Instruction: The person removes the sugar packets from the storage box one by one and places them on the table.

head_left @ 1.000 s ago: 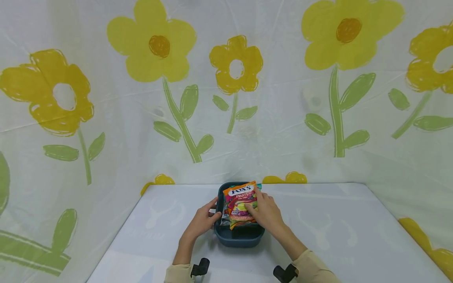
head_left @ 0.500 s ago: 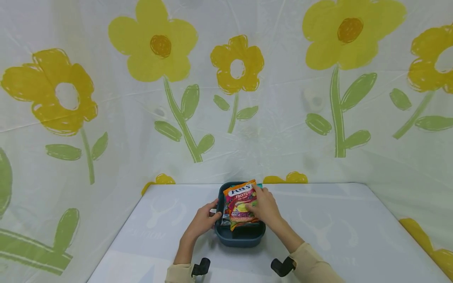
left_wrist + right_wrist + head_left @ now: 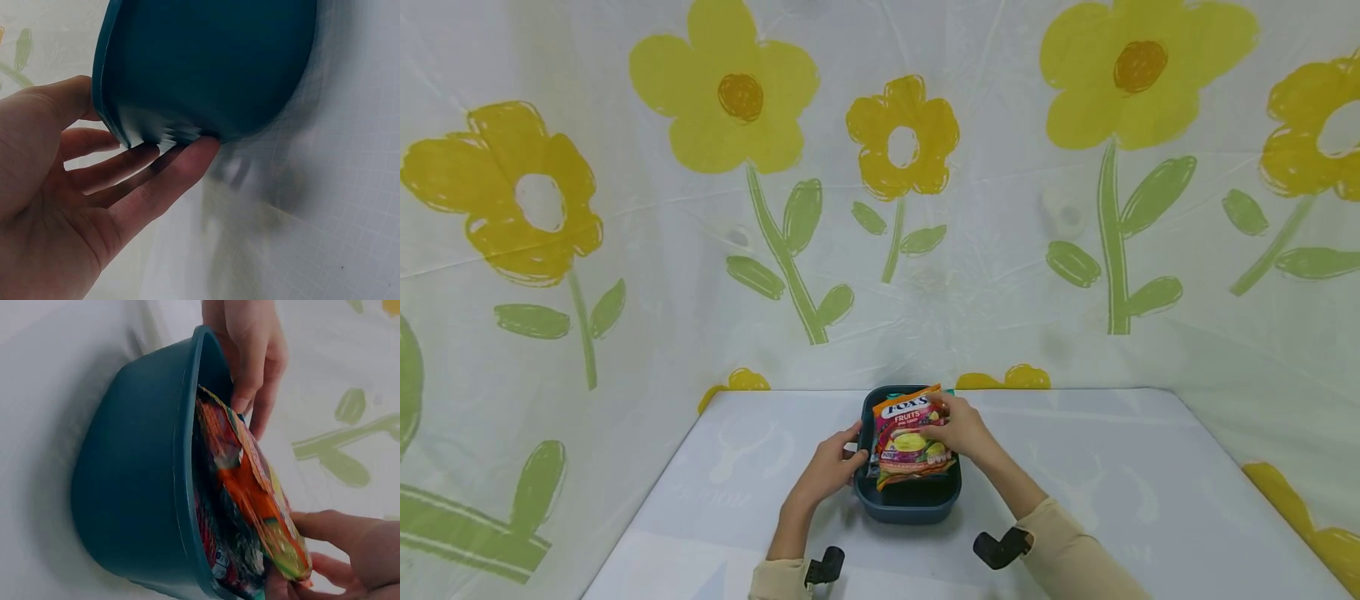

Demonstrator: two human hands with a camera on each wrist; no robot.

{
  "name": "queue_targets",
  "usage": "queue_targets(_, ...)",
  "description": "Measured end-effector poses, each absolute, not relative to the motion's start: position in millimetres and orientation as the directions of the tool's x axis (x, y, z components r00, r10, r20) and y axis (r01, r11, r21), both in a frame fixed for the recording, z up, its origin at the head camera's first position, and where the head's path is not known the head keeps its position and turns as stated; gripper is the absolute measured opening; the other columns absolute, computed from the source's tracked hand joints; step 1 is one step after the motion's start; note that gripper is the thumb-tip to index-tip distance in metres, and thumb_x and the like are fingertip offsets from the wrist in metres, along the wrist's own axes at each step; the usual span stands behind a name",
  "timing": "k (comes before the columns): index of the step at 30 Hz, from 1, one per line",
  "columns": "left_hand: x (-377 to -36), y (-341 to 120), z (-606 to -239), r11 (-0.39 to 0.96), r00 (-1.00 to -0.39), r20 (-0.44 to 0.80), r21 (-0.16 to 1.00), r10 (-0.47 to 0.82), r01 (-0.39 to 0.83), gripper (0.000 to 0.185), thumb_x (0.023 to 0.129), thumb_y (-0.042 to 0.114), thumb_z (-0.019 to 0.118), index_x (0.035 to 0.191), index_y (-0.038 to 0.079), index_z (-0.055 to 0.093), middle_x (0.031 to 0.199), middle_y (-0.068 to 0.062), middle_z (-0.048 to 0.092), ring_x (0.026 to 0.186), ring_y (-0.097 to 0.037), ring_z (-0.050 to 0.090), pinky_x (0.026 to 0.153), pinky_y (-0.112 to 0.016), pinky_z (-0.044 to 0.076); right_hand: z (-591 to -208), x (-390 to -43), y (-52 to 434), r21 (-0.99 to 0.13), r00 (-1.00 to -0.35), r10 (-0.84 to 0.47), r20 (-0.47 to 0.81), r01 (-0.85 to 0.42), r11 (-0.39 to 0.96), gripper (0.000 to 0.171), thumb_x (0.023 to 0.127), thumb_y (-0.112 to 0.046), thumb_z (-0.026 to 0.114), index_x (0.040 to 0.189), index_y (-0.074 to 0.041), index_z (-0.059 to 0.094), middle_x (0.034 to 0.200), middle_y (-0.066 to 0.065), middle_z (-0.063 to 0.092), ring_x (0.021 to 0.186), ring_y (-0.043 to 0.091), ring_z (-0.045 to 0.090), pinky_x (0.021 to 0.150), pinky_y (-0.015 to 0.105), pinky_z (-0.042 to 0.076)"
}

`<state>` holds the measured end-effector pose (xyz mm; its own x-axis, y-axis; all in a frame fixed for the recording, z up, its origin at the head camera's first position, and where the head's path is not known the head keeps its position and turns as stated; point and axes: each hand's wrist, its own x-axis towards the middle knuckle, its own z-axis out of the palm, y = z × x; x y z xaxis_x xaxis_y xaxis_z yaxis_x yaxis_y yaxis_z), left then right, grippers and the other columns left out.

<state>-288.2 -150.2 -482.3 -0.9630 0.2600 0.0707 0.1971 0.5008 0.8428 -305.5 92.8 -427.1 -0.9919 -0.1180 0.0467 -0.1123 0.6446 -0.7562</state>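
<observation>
Evidently the right hand (image 3: 964,428) pinches the bag (image 3: 912,445) edgewise.

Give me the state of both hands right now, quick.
Left hand: closed, holding the blue-green tub at its rim.
Right hand: closed, pinching the Fox's Fruits bag.

The pale table (image 3: 1075,500) bears a teal bin (image 3: 908,513).

Right hand (image 3: 964,429) holds a Fox's packet (image 3: 904,447) over a tub (image 3: 910,510) (left hand (image 3: 830,467) gripping it).
</observation>
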Motion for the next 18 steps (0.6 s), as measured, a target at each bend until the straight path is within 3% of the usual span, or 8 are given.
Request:
queue_targets(9,-286.9,-151.9,-481.6,0.490,-0.959,0.084,0.845,0.272,0.213,0.057,0.099,0.015,0.055,0.150,0.000,0.036,0.133,-0.026,0.055,0.099,-0.026,0.068,0.061,-0.025,0.060,-422.8,-305.3,88.6,-0.800,-0.988,-0.157,-0.013,-0.083,0.594,0.064,0.085,-0.022,0.077,0.142,-0.006,0.051,0.131,0.021,0.061,0.110,0.030,0.059,0.100,0.052,0.052)
queue_targets(18,-287.5,-151.8,-480.3,0.500,-0.960,0.061,0.844,0.274,0.196,0.058,0.099,0.017,0.056,0.151,0.003,0.035,0.136,-0.025,0.054,0.101,-0.025,0.067,0.062,-0.025,0.060,-418.3,-299.3,80.8,-0.808,-0.980,-0.198,0.002,-0.118,0.577,0.068,0.085,-0.025,0.076,0.144,-0.006,0.048,0.136,0.019,0.058,0.116,0.031,0.059,0.101,0.052,0.052)
